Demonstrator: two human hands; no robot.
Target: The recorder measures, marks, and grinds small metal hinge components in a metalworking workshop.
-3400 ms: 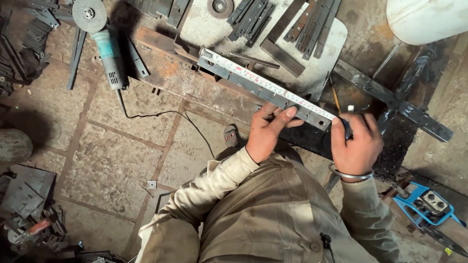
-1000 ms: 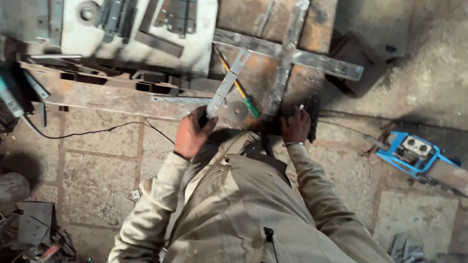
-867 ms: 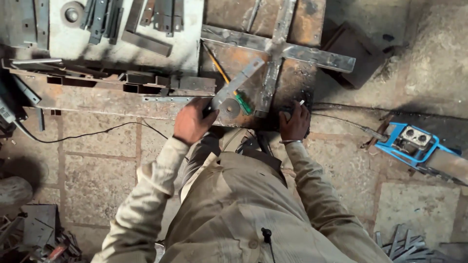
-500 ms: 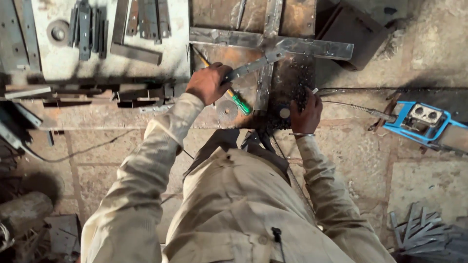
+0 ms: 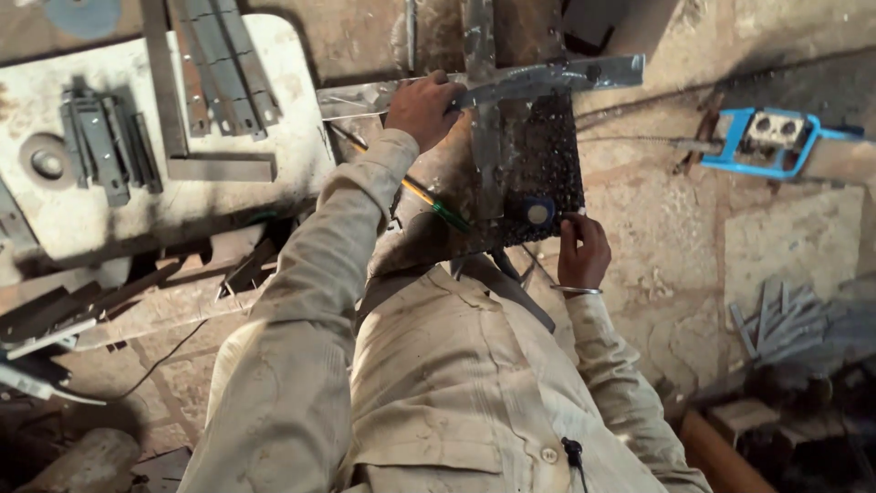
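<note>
Hands, two: left hand [image 5: 422, 108] presses one flat bar [image 5: 547, 80], right hand [image 5: 582, 251] rests.

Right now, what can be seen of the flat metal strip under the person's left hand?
The metal strip is a long, flat, dull grey bar with a scuffed, shiny face. It lies nearly level across an upright bar, forming a cross on the dark work plate. The left hand presses on its left part; its right end juts past the plate.
</note>
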